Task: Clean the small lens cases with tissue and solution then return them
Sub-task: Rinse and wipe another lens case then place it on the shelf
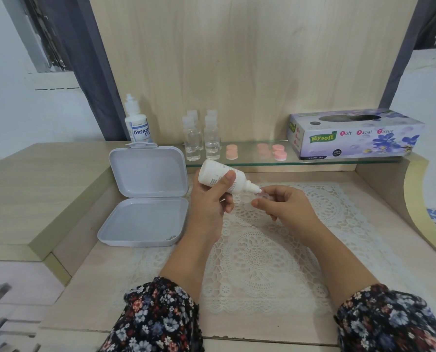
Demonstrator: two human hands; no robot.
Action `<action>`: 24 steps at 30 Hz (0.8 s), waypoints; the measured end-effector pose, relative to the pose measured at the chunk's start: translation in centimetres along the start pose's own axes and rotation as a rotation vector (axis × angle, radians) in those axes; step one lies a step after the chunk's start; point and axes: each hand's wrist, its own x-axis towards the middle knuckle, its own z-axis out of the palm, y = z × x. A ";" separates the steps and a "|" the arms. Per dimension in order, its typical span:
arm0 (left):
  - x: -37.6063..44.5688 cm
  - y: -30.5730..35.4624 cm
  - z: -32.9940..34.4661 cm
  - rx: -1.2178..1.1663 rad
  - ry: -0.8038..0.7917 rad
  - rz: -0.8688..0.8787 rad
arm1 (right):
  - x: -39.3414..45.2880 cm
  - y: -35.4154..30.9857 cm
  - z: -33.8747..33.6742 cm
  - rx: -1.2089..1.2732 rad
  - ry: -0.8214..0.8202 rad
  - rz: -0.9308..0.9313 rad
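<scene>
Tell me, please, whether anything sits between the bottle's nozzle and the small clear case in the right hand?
Nothing visible does. The left hand tilts the white solution bottle so its nozzle tip meets the small clear lens case pinched in the right hand, above the lace mat.

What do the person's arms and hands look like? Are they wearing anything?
Both hands, the left hand and the right hand, are bare: no gloves, and no rings or watch that I can see. Each arm wears a dark sleeve printed with small pink, white and blue flowers, pushed up the forearm.
</scene>
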 end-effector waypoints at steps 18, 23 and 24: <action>-0.1 0.1 0.1 -0.001 0.002 -0.008 | 0.1 0.2 0.0 0.002 0.001 -0.009; 0.0 0.1 0.1 0.006 0.013 -0.012 | 0.1 0.2 -0.1 0.003 0.001 -0.010; 0.0 0.1 0.1 0.009 0.014 -0.014 | 0.1 0.2 -0.1 0.001 0.000 -0.012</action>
